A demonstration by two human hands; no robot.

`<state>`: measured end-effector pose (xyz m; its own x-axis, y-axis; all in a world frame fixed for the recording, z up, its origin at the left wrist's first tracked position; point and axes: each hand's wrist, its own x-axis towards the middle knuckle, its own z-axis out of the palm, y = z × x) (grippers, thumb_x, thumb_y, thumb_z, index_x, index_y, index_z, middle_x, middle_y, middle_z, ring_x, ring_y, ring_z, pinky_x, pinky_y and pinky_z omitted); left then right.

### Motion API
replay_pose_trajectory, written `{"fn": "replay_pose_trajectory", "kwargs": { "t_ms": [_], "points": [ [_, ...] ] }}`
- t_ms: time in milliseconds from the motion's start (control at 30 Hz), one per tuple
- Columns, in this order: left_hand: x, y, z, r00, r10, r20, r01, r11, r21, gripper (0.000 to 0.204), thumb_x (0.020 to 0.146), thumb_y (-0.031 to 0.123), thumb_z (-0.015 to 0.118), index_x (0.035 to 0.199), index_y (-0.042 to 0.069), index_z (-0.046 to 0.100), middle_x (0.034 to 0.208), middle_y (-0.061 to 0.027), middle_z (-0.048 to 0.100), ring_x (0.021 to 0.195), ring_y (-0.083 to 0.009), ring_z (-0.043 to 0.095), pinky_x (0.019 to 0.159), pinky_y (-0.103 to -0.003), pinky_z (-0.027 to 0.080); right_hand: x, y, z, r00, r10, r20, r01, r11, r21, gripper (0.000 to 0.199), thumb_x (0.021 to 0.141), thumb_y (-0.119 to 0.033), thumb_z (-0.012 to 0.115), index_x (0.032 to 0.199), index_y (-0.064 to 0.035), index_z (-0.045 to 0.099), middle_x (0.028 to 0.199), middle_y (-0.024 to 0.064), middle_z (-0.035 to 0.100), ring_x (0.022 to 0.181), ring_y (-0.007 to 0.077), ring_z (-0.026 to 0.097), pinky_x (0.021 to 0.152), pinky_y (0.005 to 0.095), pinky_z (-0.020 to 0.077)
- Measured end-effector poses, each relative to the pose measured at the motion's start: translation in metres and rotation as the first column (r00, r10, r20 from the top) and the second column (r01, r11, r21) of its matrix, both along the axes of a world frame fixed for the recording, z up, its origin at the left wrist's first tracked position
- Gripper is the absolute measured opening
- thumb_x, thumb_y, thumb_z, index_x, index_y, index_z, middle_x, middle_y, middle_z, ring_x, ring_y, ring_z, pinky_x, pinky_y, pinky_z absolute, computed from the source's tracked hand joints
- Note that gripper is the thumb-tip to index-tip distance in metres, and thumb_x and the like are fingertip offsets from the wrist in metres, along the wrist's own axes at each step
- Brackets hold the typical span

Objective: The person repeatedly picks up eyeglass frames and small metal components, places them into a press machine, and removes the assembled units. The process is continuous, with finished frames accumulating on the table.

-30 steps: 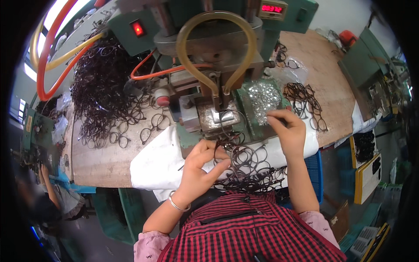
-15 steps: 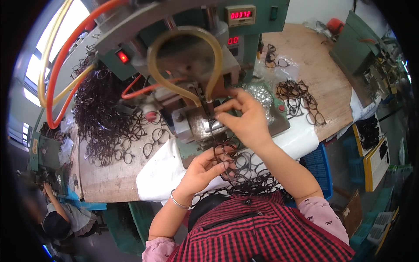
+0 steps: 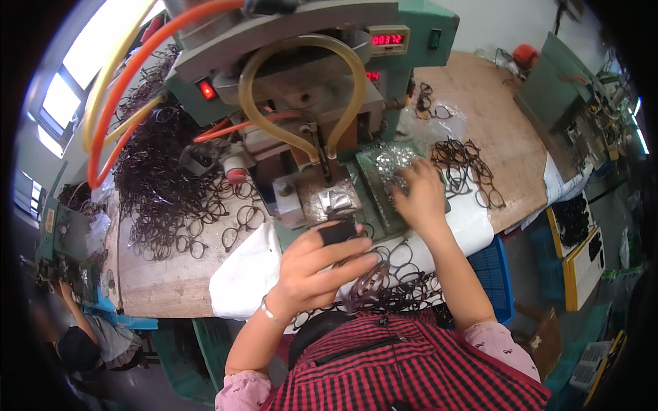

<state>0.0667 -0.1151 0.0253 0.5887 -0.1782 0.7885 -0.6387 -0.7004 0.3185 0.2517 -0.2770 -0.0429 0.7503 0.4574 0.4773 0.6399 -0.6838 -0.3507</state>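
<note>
My left hand is in front of the green press, its fingers stretched out and apart. A black piece lies across its index finger; I cannot make out what it is. Just below those fingers is a dark eyeglass frame, smeared by motion and apparently loose from them. My right hand reaches over a tray of small shiny metal parts, thumb and fingers apart, fingertips at the parts. Beneath the press head sits a metal fixture.
Dark eyeglass frames heap up at the left; a smaller group lies at the right. More frames are piled at my lap. A blue basket stands at the right. Orange and yellow hoses hang at the upper left. Another person sits far left.
My right hand has moved right from the press fixture to the parts tray. The left hand has opened, and the eyeglass frame is now lower, below its fingers.
</note>
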Motion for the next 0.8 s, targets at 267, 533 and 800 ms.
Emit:
{"fn": "replay_pose_trajectory", "kwargs": {
  "t_ms": [267, 533, 800],
  "points": [
    [0.020, 0.005, -0.011, 0.999, 0.048, 0.013, -0.050, 0.983, 0.175, 0.036, 0.071, 0.009, 0.065, 0.106, 0.009, 0.075, 0.104, -0.0063, 0.072, 0.089, -0.0267, 0.068, 0.086, -0.040, 0.056, 0.028, -0.022, -0.026, 0.971, 0.095, -0.218, -0.038, 0.967, 0.252, 0.008, 0.076, -0.011, 0.071, 0.083, -0.0070, 0.068, 0.111, 0.0114, 0.066, 0.111, 0.0338, 0.058, 0.086, 0.0445, 0.0488],
    [0.016, 0.000, -0.022, 0.997, 0.046, -0.063, -0.037, 0.990, 0.139, 0.035, 0.077, 0.009, 0.063, 0.111, 0.004, 0.073, 0.117, -0.0152, 0.069, 0.108, -0.0376, 0.066, 0.097, -0.051, 0.051, 0.034, 0.009, -0.030, 0.948, 0.274, 0.162, -0.274, 0.962, -0.022, 0.019, 0.074, -0.008, 0.066, 0.093, -0.0066, 0.063, 0.107, 0.0095, 0.064, 0.102, 0.0314, 0.060, 0.075, 0.0447, 0.0469],
    [-0.048, 0.051, -0.047, 0.618, 0.784, -0.064, -0.778, 0.598, -0.192, 0.026, 0.085, 0.000, 0.067, 0.111, 0.001, 0.068, 0.111, -0.0126, 0.070, 0.109, -0.0293, 0.062, 0.099, -0.037, 0.044, 0.022, -0.020, -0.034, 0.985, 0.083, 0.150, -0.085, 0.996, 0.002, 0.021, 0.076, -0.010, 0.074, 0.094, -0.0024, 0.067, 0.115, 0.0133, 0.065, 0.108, 0.0354, 0.059, 0.086, 0.0435, 0.0497]
  ]
}}
